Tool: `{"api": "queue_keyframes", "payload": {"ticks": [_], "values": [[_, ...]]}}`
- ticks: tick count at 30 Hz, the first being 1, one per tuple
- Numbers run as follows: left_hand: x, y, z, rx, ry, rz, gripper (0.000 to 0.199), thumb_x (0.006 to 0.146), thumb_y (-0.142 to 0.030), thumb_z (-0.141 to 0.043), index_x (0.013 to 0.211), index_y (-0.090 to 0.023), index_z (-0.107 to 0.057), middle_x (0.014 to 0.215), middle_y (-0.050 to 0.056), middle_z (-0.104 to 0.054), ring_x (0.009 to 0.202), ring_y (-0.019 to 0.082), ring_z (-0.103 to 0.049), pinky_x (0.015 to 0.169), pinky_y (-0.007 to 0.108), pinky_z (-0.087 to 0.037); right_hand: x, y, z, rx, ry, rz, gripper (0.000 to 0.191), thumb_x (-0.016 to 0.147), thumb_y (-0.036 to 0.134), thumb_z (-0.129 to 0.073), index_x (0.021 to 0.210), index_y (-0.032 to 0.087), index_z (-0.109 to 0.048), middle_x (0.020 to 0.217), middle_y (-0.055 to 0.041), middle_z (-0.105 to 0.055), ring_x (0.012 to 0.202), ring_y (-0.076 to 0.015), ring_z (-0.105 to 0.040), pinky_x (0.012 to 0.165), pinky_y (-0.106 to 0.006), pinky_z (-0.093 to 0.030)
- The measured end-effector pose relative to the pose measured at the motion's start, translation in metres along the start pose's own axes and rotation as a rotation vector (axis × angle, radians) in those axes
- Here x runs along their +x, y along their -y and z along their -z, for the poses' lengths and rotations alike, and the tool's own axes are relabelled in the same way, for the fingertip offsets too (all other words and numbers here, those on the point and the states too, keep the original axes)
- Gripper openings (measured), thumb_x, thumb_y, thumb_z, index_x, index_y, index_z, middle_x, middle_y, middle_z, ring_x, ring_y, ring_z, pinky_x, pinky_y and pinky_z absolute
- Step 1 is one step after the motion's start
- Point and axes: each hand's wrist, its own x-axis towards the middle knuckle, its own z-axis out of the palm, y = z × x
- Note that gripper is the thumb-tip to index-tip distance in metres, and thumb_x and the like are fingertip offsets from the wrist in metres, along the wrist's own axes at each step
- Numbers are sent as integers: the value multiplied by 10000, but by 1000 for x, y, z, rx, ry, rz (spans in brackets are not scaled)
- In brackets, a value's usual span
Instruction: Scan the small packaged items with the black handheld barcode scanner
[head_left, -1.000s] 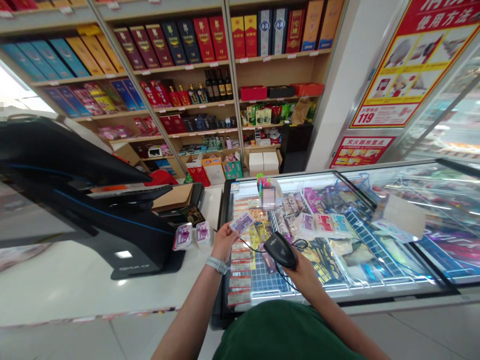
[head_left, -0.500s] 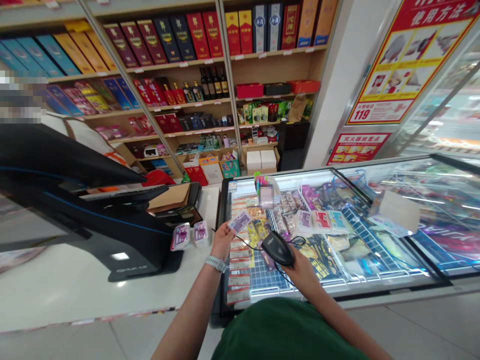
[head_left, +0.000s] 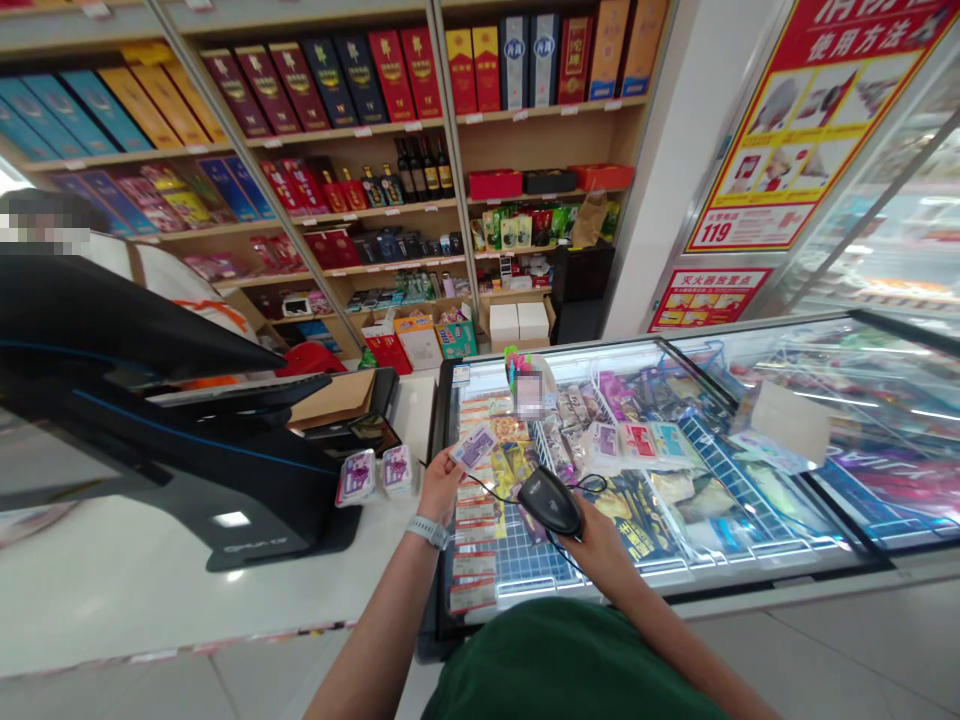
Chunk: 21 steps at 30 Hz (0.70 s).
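Note:
Between the fingers of my left hand is a small white-and-purple printed card, held by its lower left corner above the freezer's left side. My right hand is wrapped round the handle of a black barcode scanner, whose head points up and left toward the card. The scanner's black cable runs past my left hand. Under both hands is the glass-topped freezer. Left of my left hand, two stacks of purple-and-white cards, a left stack and a right stack, sit on the counter.
A black checkout terminal stands on the white counter. More card stacks and an open white box lie on the freezer glass. Behind the terminal is a person in white. Shelves of boxed bottles line the wall.
The whole view has shifted slightly. My left hand still holds the card and my right hand the scanner, both nearly in the same place. More of the person behind the terminal shows.

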Motion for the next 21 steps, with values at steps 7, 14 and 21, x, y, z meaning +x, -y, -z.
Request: {"api": "queue_keyframes", "payload": {"ticks": [7, 14, 21], "values": [[2, 3, 0, 21, -5, -9, 519, 559, -253, -820, 1024, -149, -616, 1046, 108, -723, 997, 224, -662, 886, 337, -470, 1, -1, 0, -22, 21, 10, 385, 732, 212, -570, 1114, 174, -600, 1077, -100, -694, 1029, -277, -641, 880, -370, -481], [2, 1, -1, 5, 5, -11, 460, 597, -180, -795, 1023, -146, -623, 1079, 119, -718, 1060, 231, -651, 964, 373, -459, 2, 0, 0, -9, 38, 1, 403, 727, 198, -568, 1128, 167, -590, 1049, -91, -689, 992, -254, -646, 844, -339, -479], [1, -1, -2, -10, 0, 3, 380, 624, -104, -759, 978, -144, -627, 1087, 110, -719, 1092, 223, -645, 1007, 367, -450, 3, -4, -1, -11, 37, -8, 407, 736, 218, -574, 1140, 169, -572, 1072, -93, -685, 1010, -256, -638, 857, -339, -470]]}}
